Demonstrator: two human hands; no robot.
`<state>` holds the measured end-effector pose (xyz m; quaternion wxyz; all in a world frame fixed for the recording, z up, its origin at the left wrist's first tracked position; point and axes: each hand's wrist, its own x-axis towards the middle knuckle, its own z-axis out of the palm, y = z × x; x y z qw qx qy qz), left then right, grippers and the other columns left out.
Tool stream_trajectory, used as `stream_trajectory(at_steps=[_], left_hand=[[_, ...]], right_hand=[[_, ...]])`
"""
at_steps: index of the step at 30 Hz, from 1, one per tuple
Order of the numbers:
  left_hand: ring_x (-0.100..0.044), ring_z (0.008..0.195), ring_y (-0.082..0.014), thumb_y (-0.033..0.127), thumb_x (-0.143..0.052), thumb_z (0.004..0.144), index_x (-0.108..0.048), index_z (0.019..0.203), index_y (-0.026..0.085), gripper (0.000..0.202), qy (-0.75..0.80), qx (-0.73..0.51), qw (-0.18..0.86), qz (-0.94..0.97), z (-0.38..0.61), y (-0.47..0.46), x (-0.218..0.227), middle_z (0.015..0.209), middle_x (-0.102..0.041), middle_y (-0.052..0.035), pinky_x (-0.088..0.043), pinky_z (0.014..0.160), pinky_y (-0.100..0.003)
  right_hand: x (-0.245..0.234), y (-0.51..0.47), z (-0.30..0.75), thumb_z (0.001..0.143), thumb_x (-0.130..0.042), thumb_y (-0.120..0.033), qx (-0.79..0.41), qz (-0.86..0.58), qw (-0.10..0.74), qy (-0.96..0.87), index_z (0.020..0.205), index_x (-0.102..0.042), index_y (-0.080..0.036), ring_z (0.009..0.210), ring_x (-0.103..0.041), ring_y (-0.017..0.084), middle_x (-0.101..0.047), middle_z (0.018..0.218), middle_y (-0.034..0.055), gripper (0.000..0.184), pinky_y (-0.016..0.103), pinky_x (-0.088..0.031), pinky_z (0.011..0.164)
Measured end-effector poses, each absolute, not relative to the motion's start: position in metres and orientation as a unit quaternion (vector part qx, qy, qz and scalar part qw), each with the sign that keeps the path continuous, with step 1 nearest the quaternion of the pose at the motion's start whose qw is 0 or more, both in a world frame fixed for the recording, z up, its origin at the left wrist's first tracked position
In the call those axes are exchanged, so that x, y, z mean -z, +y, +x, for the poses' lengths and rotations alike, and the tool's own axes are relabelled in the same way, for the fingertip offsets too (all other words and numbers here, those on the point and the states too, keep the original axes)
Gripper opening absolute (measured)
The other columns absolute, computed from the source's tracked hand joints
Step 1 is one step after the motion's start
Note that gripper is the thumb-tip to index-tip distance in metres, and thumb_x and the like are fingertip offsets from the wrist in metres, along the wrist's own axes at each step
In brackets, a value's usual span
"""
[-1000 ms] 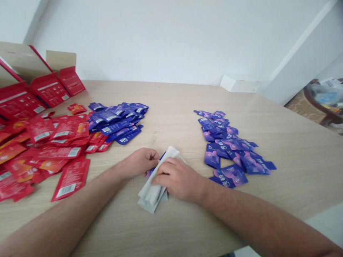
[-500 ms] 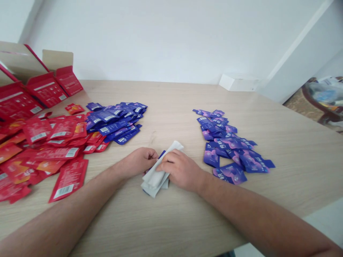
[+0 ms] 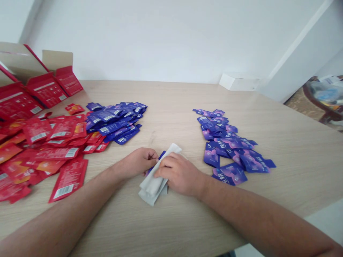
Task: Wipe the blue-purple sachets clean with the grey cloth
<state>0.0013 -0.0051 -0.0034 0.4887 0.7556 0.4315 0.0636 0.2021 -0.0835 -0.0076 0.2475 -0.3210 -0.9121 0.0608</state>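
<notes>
My right hand (image 3: 180, 173) is closed round a white folded cloth-like wad (image 3: 151, 186), which slants over the table between both hands. Under the wad's left side, a strip of a blue sachet (image 3: 162, 155) shows; most of it is hidden. My left hand (image 3: 140, 163) pinches at that blue edge with bent fingers. A heap of blue sachets (image 3: 115, 121) lies beyond my left hand, mostly with barcode labels up. To the right of my right hand spreads another group of blue and pink sachets (image 3: 230, 142), printed side up.
Many red sachets (image 3: 61, 153) are piled at the left, partly under the blue heap. Open red cartons (image 3: 44, 89) stand behind them. A white box (image 3: 238, 82) sits by the wall on the wooden table (image 3: 171, 96). Off the right edge is a container with bags (image 3: 325, 94).
My right hand has slid the white wad slightly down and toward me, so more of the blue sachet's edge shows. My left hand has hardly moved.
</notes>
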Motion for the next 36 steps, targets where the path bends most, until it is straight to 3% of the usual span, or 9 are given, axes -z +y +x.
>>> stream_trajectory(at_steps=[3,8,13,19,24,29,36], left_hand=[[-0.052,0.047,-0.0096,0.045,-0.055,0.08,-0.061,0.08,0.018,0.028,0.429,-0.063,0.484,0.76,0.0008,-0.0043,0.0041,0.059,-0.058,0.0032,-0.039,0.043,-0.018],[-0.049,0.046,-0.0086,0.04,-0.053,0.082,-0.06,0.079,0.018,0.023,0.417,-0.067,0.495,0.76,0.0007,-0.0044,0.0024,0.058,-0.056,0.0042,-0.035,0.041,-0.018],[-0.051,0.048,-0.0093,0.04,-0.054,0.081,-0.06,0.078,0.017,0.024,0.418,-0.064,0.485,0.765,0.0015,-0.0055,-0.0003,0.059,-0.057,0.0033,-0.039,0.044,-0.018],[-0.048,0.046,-0.0083,0.041,-0.054,0.081,-0.06,0.079,0.018,0.023,0.423,-0.064,0.494,0.757,0.0016,-0.0051,0.0007,0.058,-0.055,0.0044,-0.034,0.042,-0.018],[-0.052,0.049,-0.0101,0.043,-0.054,0.082,-0.06,0.08,0.018,0.026,0.425,-0.061,0.488,0.76,-0.0004,-0.0036,0.0045,0.06,-0.058,0.0031,-0.039,0.044,-0.019],[-0.049,0.047,-0.0085,0.04,-0.052,0.083,-0.06,0.08,0.018,0.024,0.414,-0.069,0.491,0.764,-0.0006,-0.0038,0.004,0.059,-0.056,0.0042,-0.035,0.042,-0.018],[-0.052,0.048,-0.0101,0.044,-0.053,0.083,-0.059,0.08,0.017,0.028,0.416,-0.064,0.491,0.763,-0.0014,-0.0024,0.0074,0.06,-0.058,0.0027,-0.041,0.043,-0.019]], right_hand=[[0.0083,-0.0848,0.2005,0.089,-0.058,-0.017,-0.059,-0.289,0.233,-0.927,0.105,-0.067,-0.023,0.098,-0.051,0.02,-0.062,0.099,0.0044,0.02,0.036,-0.042,0.091],[0.0085,-0.0839,0.2028,0.082,-0.058,-0.006,-0.064,-0.37,0.263,-0.889,0.108,-0.066,-0.02,0.102,-0.05,0.022,-0.061,0.103,0.0066,0.031,0.038,-0.042,0.09],[0.008,-0.0858,0.1989,0.092,-0.054,-0.019,-0.057,-0.286,0.228,-0.929,0.106,-0.067,-0.023,0.098,-0.051,0.02,-0.062,0.098,0.0051,0.019,0.037,-0.041,0.091],[0.0072,-0.0837,0.2032,0.082,-0.059,-0.007,-0.067,-0.375,0.255,-0.889,0.109,-0.066,-0.019,0.102,-0.05,0.022,-0.062,0.103,0.0062,0.03,0.037,-0.042,0.091],[0.0073,-0.0866,0.1991,0.09,-0.057,-0.019,-0.059,-0.289,0.223,-0.929,0.106,-0.067,-0.023,0.098,-0.051,0.02,-0.062,0.098,0.0048,0.019,0.036,-0.041,0.091],[0.0094,-0.0831,0.2036,0.081,-0.06,-0.006,-0.069,-0.381,0.256,-0.886,0.109,-0.066,-0.019,0.102,-0.049,0.022,-0.061,0.104,0.0065,0.032,0.037,-0.041,0.091],[0.009,-0.0859,0.1998,0.088,-0.057,-0.014,-0.076,-0.296,0.231,-0.924,0.106,-0.067,-0.022,0.098,-0.051,0.02,-0.062,0.099,0.0052,0.022,0.037,-0.041,0.092]])
